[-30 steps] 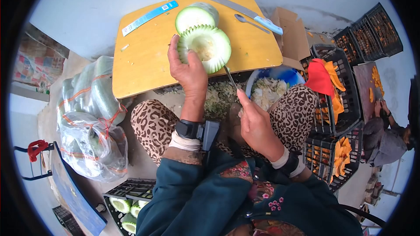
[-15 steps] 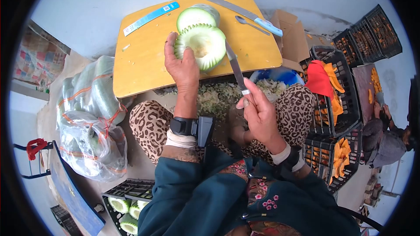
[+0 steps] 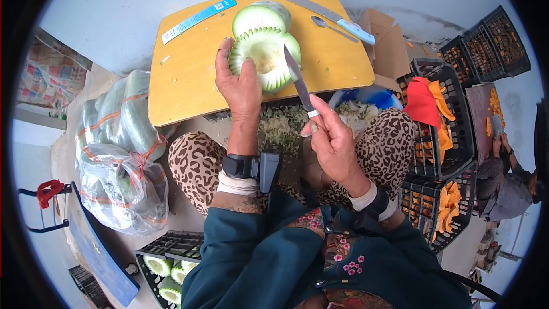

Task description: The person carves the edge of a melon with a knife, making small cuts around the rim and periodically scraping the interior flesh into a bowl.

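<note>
My left hand (image 3: 239, 87) is closed around the left side of a hollowed winter melon piece (image 3: 263, 74), its thumb at the inner edge. Zigzag notches run along the melon's left and upper rim, while its right side is smooth. In my right hand (image 3: 336, 143) is a small knife (image 3: 299, 83), gripped by the handle, its blade pointing up and overlapping the melon's right rim. Just behind stands another cut winter melon piece (image 3: 254, 19) with a pale flat face. Both pieces are on the yellow table (image 3: 189, 88).
A long knife (image 3: 311, 4), a spoon (image 3: 331, 27) and a blue packet (image 3: 200, 20) lie on the table. Bagged melons (image 3: 123, 189) stand left; crates with orange pieces (image 3: 449, 206) stand right. Notched melons (image 3: 170, 289) fill a lower crate. Another person (image 3: 509, 189) works far right.
The knife blade has shifted left and up, from beside the melon's right edge to over its rim. My left hand keeps its hold.
</note>
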`<act>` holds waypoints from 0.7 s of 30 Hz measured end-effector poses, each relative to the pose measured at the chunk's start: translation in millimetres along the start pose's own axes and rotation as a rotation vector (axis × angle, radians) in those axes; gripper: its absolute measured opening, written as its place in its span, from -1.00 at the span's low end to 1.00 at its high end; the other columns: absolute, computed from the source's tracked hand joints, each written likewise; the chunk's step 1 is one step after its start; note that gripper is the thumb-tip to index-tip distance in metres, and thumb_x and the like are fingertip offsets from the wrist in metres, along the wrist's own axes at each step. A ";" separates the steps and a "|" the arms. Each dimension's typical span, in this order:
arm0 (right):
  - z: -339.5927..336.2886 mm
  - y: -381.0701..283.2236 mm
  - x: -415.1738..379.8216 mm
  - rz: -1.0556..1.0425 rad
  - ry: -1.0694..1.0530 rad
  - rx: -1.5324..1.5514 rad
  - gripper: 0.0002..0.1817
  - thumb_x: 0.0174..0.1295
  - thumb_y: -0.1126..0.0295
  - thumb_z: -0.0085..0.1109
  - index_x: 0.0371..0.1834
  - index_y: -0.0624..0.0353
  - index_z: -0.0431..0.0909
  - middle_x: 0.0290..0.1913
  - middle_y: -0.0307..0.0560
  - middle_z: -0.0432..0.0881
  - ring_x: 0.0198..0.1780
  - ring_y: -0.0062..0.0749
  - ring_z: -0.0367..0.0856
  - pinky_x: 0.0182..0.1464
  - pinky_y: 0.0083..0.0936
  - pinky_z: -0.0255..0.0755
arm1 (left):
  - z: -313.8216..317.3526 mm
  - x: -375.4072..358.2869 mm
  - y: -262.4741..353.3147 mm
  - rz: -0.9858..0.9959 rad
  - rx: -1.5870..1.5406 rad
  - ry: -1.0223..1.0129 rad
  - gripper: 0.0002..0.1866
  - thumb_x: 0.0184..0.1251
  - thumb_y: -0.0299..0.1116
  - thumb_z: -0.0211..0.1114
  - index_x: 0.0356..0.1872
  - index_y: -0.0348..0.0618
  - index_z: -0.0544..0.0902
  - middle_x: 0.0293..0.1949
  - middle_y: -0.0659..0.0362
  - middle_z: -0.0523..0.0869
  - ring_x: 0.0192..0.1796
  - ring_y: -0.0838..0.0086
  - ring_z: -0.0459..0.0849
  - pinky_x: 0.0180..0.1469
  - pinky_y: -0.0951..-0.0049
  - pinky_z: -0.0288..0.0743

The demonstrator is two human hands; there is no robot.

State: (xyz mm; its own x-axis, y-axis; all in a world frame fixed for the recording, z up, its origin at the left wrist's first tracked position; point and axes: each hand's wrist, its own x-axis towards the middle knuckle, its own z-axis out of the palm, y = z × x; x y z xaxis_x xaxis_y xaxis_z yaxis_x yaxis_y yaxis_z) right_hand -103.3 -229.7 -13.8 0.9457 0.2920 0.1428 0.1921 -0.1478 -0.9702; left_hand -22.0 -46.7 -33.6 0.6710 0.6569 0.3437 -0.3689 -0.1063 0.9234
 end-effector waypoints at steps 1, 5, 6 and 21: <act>-0.1 -0.5 -0.2 -0.001 0.001 -0.004 -0.47 0.26 0.65 -0.04 0.34 0.16 0.31 -0.31 -0.07 0.58 -0.30 -0.50 0.63 -0.23 -0.58 0.49 | -0.1 0.0 0.2 -0.004 0.001 -0.002 -0.45 0.14 -0.67 0.13 0.24 -0.38 0.39 0.21 0.02 0.50 0.25 0.34 0.44 0.32 0.37 0.29; -0.8 0.3 -1.7 0.000 0.000 -0.005 -0.47 0.26 0.65 -0.03 0.35 0.16 0.31 -0.32 -0.07 0.58 -0.30 -0.50 0.64 -0.24 -0.58 0.49 | 0.3 0.0 1.0 -0.012 0.004 -0.004 -0.46 0.15 -0.67 0.13 0.24 -0.38 0.39 0.21 0.02 0.50 0.25 0.35 0.45 0.32 0.37 0.29; -0.9 0.0 -1.9 0.000 0.001 0.001 -0.47 0.26 0.65 -0.03 0.35 0.16 0.31 -0.32 -0.07 0.58 -0.30 -0.50 0.64 -0.24 -0.58 0.49 | 0.3 0.1 1.2 -0.012 0.006 -0.003 -0.46 0.15 -0.67 0.13 0.24 -0.38 0.39 0.21 0.02 0.50 0.25 0.35 0.45 0.32 0.37 0.29; -3.9 -1.1 -1.6 -0.049 0.003 -0.060 -0.45 0.25 0.67 -0.06 0.35 0.16 0.31 -0.32 0.00 0.59 -0.30 -0.45 0.67 -0.23 -0.55 0.50 | -0.9 0.5 -1.0 -0.013 -0.013 -0.014 -0.45 0.15 -0.69 0.14 0.25 -0.37 0.39 0.21 0.03 0.49 0.25 0.36 0.44 0.29 0.39 0.32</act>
State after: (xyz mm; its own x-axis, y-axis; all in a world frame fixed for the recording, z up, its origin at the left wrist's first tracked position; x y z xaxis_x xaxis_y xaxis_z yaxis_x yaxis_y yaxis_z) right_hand -104.0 -233.6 -12.2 0.9356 0.2974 0.1901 0.2531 -0.1897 -0.9487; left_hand -21.8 -45.6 -34.6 0.6850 0.6474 0.3341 -0.3684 -0.0879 0.9255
